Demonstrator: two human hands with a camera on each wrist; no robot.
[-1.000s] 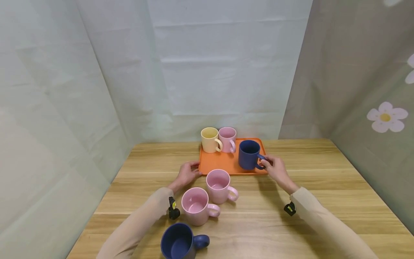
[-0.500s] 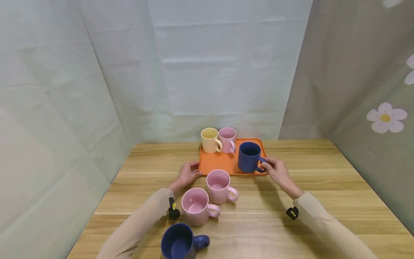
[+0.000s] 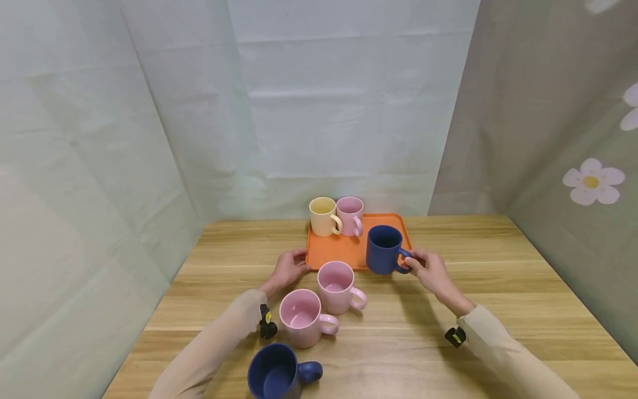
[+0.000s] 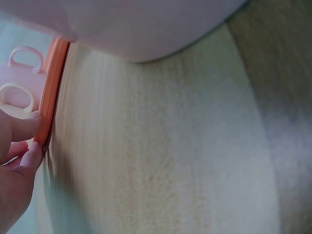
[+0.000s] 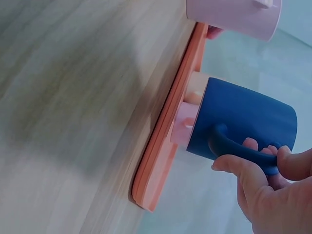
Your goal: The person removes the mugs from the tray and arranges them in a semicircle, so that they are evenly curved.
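Observation:
My right hand [image 3: 435, 272] grips the handle of a dark blue mug [image 3: 382, 254], fingers curled round it. The mug is upright and overlaps the front edge of the orange tray [image 3: 344, 254] in the head view; in the right wrist view the blue mug [image 5: 243, 114] shows above the tray's rim [image 5: 165, 126]. At the tray's front left corner, my left hand [image 3: 288, 271] pinches the edge, thumb and fingers on the rim [image 4: 52, 87]. A yellow mug [image 3: 321, 221] and a pink mug [image 3: 348, 215] stand side by side at the tray's back left.
Before the tray on the wooden table [image 3: 394, 343] stand a pink mug [image 3: 335, 296], a second pink mug [image 3: 301, 330] and a dark blue mug [image 3: 271, 382], in a slanting row beside the left forearm. Pale cloth [image 3: 349, 111] hangs behind the table.
My right hand has drawn the dark blue mug toward me, from over the tray to its front edge. The left hand and the other mugs stay put.

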